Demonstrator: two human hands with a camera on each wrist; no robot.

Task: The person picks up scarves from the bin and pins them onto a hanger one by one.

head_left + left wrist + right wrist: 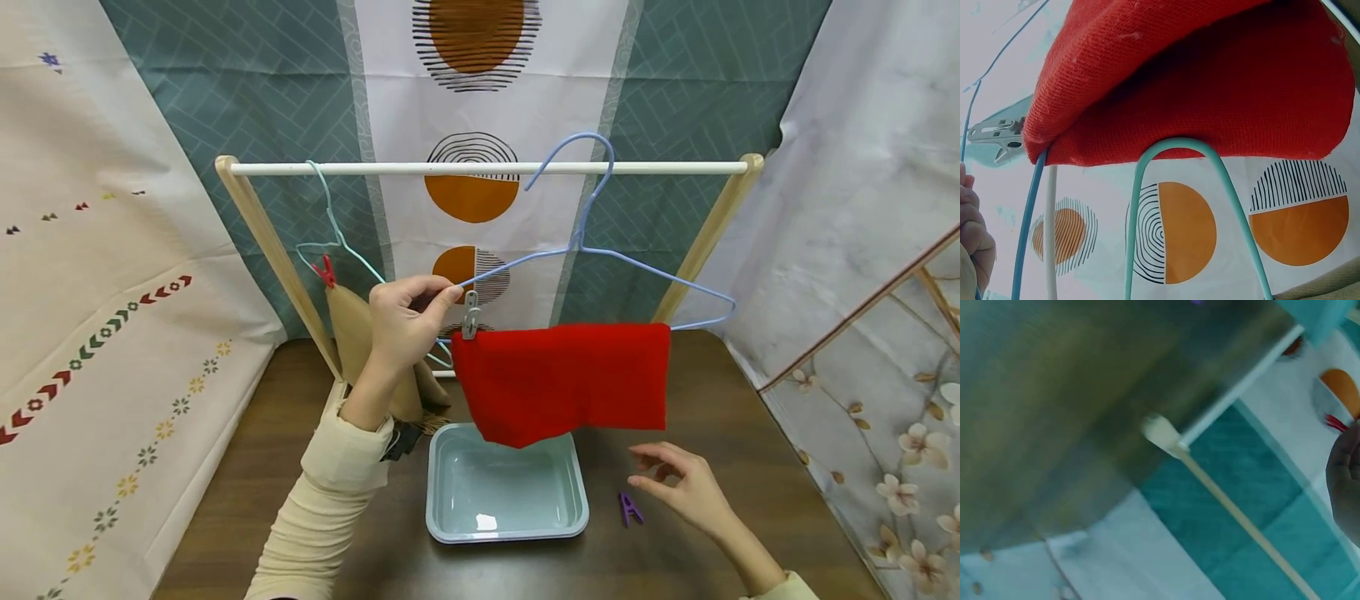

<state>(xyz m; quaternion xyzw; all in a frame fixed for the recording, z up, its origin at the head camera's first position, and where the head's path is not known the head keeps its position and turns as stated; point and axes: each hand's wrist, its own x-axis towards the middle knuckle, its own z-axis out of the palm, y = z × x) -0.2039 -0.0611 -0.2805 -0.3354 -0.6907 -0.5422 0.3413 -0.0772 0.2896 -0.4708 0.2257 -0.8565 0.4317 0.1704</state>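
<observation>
My left hand (408,321) pinches the left end of a blue hanger (652,268) between thumb and fingers, holding it up in front of the rack. A red knit cloth (562,379) hangs folded over the hanger's lower bar, and a grey clothespin (471,315) clips its left end. In the left wrist view the cloth (1191,94) fills the top, with the clothespin (1004,131) at its edge. Lower right, my right hand (686,483) hovers with loosely curved fingers and nothing visible between them. A purple clothespin (630,509) lies on the table just left of it.
A white rail (450,169) on wooden posts spans the back. From its left side hangs a mint hanger (330,208) with a brown cloth (352,329) and red clothespin (326,272). A pale blue basin (510,536) stands on the brown table (225,500).
</observation>
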